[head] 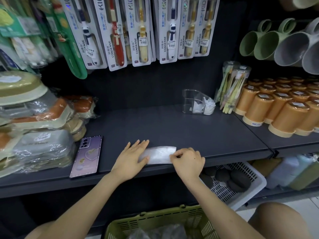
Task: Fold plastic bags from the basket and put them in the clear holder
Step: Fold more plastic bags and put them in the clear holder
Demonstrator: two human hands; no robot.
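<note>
the right hand [187, 161] has thumb and curled fingers pinched on the right end of a folded plastic bag [159, 154], probably ready to turn that end over for the next fold. the left hand [133, 157] lies flat with straight fingers on the bag's left end. it grips nothing and seems to pin the slippery film so it cannot slide or spring open. the bag is already a narrow strip, lying flat at the front edge of the dark shelf [172, 126], between the two hands. working at the edge keeps it close to the body.

the clear holder [189, 100] stands well apart at 1 o'clock from the bag, at the back of the shelf, its open top facing forward for easy dropping in. white folded bags [205, 105] already sit in it, though i cannot tell how many. the green basket [155, 221] is at 6 o'clock, below the arms, with crumpled bags inside that are too blurred to count. a purple phone [88, 156] lies at 9 o'clock beside the left hand.

counted: two hands, one bag in work, one holder, one green basket, one phone.
</note>
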